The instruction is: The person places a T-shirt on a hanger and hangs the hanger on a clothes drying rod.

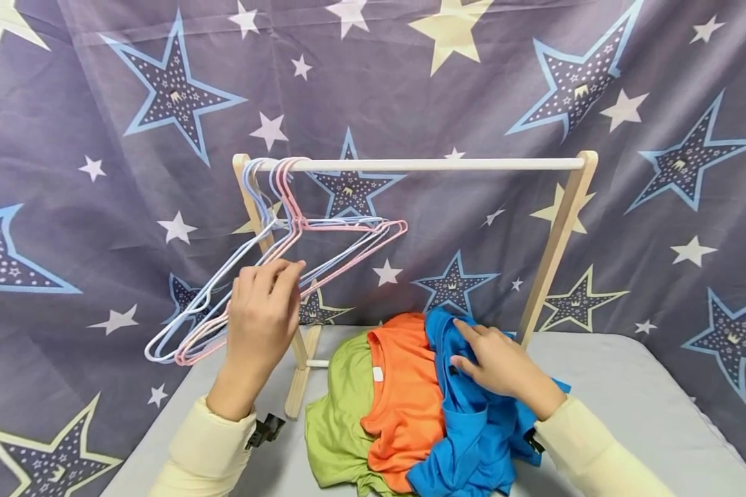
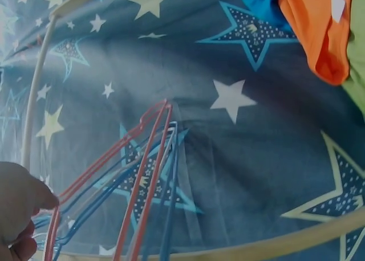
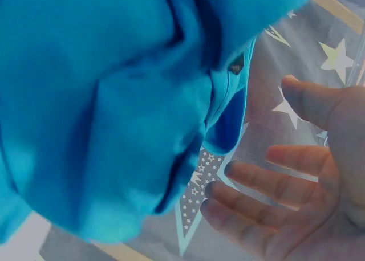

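Observation:
Several pink, blue and white wire hangers [image 1: 348, 224] hang bunched at the left end of the rail. My left hand [image 1: 264, 310] is raised in front of them with loosely bent fingers. In the left wrist view, a fingertip [image 2: 48, 197] overlaps the pink hanger [image 2: 140, 187] near its neck. On the right, my right hand [image 1: 494, 359] reaches over a blue garment [image 1: 466, 442] with thumb and fingers spread. The right wrist view shows that hand [image 3: 274, 198] beside the blue cloth [image 3: 125, 130], its palm bare. A dark button-like spot [image 3: 236, 64] shows near the garment's collar.
An orange shirt [image 1: 404, 400] with a white tag and a green shirt [image 1: 342, 414] lie overlapping left of the blue garment. The wooden rack's white rail [image 1: 447, 164] and right post [image 1: 553, 255] stand behind, on a grey surface [image 1: 634, 407]. A star-patterned curtain [image 1: 373, 83] hangs behind.

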Demonstrator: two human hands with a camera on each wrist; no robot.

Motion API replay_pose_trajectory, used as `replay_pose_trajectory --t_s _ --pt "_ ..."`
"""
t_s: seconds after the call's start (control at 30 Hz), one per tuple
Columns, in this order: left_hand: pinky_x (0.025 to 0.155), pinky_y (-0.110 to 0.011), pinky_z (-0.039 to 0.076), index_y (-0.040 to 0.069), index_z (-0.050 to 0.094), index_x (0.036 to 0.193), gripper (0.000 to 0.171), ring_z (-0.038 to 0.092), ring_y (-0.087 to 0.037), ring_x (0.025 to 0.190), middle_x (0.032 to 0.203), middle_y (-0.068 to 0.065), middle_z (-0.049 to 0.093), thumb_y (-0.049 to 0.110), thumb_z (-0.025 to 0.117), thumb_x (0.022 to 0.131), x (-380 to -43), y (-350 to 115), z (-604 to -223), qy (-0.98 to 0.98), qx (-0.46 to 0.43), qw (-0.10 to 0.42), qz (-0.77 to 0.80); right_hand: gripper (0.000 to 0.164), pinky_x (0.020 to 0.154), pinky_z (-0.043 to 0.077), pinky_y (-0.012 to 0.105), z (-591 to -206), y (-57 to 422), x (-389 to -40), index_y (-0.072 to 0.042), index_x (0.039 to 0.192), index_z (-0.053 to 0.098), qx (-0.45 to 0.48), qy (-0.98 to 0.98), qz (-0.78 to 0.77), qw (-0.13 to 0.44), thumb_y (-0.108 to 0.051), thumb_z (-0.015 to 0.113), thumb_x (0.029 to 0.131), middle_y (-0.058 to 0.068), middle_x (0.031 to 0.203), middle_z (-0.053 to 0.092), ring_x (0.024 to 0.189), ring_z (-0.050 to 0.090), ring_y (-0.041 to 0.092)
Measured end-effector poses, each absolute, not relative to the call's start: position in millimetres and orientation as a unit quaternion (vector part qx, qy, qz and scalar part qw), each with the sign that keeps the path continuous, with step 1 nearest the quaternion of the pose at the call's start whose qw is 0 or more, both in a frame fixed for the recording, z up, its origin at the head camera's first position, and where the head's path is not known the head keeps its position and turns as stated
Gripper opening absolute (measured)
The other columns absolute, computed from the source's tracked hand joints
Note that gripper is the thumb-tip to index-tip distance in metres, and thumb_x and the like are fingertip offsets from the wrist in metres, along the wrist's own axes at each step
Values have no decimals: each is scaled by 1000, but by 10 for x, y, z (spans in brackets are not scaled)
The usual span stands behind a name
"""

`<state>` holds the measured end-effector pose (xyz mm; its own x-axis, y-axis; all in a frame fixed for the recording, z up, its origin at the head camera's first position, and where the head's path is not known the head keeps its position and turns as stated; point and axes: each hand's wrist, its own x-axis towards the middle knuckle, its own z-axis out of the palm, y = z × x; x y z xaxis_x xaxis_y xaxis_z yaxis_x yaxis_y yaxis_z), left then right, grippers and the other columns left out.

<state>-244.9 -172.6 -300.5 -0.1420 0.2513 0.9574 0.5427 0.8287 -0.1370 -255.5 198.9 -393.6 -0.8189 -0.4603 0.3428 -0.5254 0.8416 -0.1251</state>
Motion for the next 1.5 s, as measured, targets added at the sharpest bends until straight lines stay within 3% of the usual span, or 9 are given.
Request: replay_pose_trajectory --t_s 0.43,0.73,0.93,1.5 --pt "73 -54 43 -6 66 116 24 52 -46 85 105 -24 63 -5 50 98 -2480 -1826 -2898 -764 -208 605 -81 64 94 53 59 -3659 1960 -2791 0 147 52 231 -967 34 101 -33 72 96 26 129 63 116 62 45" --pt "74 -54 45 -8 66 114 21 51 -46 82 101 -25 61 -4 52 99 -2513 -1884 -2879 -770 -200 601 -71 59 97 51 61 -3635 1926 -3018 0 145 55 222 -973 30 63 -30 71 97 27 132 62 120 60 47" --pt "73 -54 47 -8 69 112 17 53 -44 80 94 -23 62 1 61 100 -2483 -1900 -2848 -772 -204 594 -100 55 99 50 61 -3686 1847 -3123 0 143 56 243 -968 37 45 -27 71 98 24 133 63 121 60 46" --pt "69 -50 43 -9 74 102 13 53 -42 78 90 -23 64 1 70 95 -2501 -1851 -2794 -762 -206 575 -214 26 87 59 51 -3837 1807 -3302 -4 124 70 320 -944 25 80 -8 67 98 17 112 71 97 71 35"
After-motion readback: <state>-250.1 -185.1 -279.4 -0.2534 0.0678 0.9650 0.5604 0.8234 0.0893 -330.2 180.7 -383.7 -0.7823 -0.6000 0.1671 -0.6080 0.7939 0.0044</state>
